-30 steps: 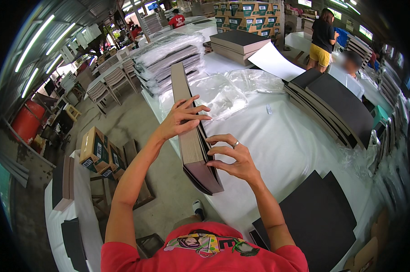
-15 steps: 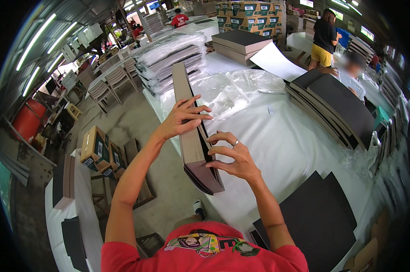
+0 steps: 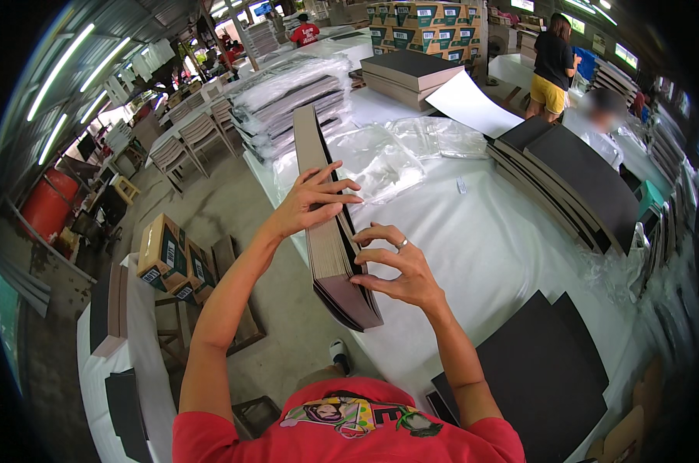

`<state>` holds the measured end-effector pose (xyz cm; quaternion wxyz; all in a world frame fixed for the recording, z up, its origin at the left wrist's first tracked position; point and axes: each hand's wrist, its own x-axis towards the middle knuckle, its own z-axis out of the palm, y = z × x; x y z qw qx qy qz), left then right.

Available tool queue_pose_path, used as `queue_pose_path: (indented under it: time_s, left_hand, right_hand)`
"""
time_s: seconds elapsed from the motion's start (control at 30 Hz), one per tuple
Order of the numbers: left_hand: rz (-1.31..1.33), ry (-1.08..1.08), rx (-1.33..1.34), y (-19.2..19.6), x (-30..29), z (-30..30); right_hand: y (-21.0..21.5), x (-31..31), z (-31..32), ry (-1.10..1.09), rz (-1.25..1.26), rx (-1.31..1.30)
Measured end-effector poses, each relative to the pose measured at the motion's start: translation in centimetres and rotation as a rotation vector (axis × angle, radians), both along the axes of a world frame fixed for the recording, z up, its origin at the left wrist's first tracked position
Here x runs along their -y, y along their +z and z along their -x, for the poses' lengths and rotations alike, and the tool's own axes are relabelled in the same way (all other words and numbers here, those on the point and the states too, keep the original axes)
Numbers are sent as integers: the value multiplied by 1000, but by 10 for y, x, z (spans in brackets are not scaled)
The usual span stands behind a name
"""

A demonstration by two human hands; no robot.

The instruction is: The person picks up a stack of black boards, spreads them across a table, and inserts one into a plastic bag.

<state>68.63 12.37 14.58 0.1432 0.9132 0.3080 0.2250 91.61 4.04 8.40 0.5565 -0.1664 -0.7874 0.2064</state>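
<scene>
A long stack of grey-brown boards with black faces [image 3: 331, 247] stands on edge along the table's left edge, its near end pointing at me. My left hand [image 3: 307, 204] lies across the top edges, fingers spread, reaching over to the black right face. Nearer to me, my right hand [image 3: 399, 270], with a ring on one finger, is curled against the right side. Its fingertips and thumb grip the black face close to the near corner. The near end shows the boards slightly fanned.
Clear plastic wrap [image 3: 388, 166] lies beyond the stack, near wrapped piles [image 3: 287, 100]. Black boards [image 3: 573, 177] are piled to the right; flat black sheets [image 3: 534, 378] lie near me. Cartons [image 3: 176, 255] stand at lower left. One person [image 3: 554, 69] stands at far right, another sits closer.
My hands and the stack stay in place. At the right, the seated person has shifted slightly.
</scene>
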Motion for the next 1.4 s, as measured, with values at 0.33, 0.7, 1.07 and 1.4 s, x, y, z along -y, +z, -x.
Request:
queue_pose_path:
  time_s: [0.33, 0.7, 1.07, 1.4]
  left_hand:
    - [14, -1, 13, 1, 1, 1]
    - [3, -10, 3, 0, 0, 1]
    - [-4, -10, 2, -1, -1, 2]
    - [-27, -30, -30, 0, -3, 2]
  right_hand:
    - [-1, 1, 1, -8, -21, 3]
    - [6, 0, 1, 5, -42, 66]
    - [4, -2, 2, 18, -12, 42]
    - [-1, -1, 3, 6, -29, 45]
